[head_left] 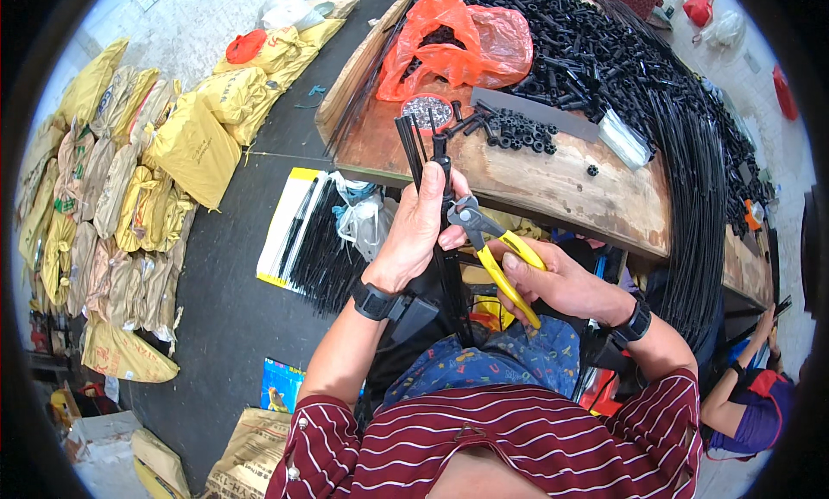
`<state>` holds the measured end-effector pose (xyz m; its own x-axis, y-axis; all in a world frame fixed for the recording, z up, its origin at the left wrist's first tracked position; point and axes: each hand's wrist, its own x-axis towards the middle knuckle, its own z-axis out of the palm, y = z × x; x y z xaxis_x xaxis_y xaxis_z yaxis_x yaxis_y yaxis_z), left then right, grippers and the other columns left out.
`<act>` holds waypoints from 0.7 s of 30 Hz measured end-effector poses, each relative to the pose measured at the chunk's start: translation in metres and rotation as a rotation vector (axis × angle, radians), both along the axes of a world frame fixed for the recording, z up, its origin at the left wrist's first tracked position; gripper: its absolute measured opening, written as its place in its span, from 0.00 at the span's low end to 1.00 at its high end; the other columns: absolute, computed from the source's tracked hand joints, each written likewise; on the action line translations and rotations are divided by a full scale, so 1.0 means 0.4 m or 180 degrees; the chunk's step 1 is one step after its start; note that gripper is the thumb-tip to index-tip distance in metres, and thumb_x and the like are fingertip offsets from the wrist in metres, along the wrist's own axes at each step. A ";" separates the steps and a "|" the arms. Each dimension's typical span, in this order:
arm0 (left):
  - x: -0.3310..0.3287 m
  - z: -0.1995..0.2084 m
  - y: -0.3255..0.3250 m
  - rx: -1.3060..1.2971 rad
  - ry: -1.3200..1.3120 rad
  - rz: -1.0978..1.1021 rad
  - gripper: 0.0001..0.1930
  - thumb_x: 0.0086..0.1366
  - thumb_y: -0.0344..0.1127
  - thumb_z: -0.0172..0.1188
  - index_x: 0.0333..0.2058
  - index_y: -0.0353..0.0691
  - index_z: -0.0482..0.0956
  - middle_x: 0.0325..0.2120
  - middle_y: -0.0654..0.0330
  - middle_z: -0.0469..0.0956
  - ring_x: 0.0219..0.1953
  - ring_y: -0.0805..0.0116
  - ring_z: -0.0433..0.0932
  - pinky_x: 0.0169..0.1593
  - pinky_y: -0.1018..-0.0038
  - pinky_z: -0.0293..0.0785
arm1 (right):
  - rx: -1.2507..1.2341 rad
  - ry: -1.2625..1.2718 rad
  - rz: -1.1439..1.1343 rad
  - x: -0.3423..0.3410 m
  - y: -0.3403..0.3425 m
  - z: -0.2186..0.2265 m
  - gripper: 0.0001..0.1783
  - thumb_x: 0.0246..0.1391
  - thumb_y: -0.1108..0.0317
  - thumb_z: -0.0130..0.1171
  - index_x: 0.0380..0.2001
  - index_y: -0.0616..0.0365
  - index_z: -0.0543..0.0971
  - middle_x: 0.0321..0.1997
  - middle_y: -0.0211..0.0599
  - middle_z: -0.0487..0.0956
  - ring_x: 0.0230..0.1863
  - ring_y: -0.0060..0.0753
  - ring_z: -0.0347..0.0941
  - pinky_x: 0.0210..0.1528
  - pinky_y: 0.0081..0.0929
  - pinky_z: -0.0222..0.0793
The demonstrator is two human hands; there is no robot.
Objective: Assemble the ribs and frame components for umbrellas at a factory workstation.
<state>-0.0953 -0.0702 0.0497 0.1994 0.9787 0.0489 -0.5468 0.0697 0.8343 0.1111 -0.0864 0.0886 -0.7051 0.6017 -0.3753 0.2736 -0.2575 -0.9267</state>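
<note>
My left hand (414, 231) is closed around a bundle of thin black rods (411, 141), which stands upright in front of my body. A black plastic fitting (441, 147) sticks up above the thumb. In my right hand (557, 279) is a pair of pliers (466, 216) with yellow handles and a dark grey head. The handles are spread apart, and the head lies against the rods beside my left fingers. Whether the jaws bite on anything cannot be made out.
On the wooden table (561, 181) ahead lie a red plastic bag (503, 46), a round dish of small metal pieces (427, 112), black rings (518, 129) and a heap of black tubular parts (570, 46). Long black rods (691, 180) hang over its right side. Yellow sacks (194, 145) lie left. Another person (753, 404) works at right.
</note>
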 end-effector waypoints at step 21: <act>-0.087 -0.050 -0.004 -0.0305 0.0274 0.1043 0.27 0.69 0.61 0.40 0.30 0.40 0.65 0.18 0.65 0.63 0.13 0.80 0.59 0.17 0.81 0.56 | 0.2004 -0.1112 -0.1096 -0.048 0.277 -0.011 0.14 0.49 0.65 0.63 0.35 0.63 0.76 0.24 0.26 0.75 0.24 0.14 0.68 0.25 0.19 0.64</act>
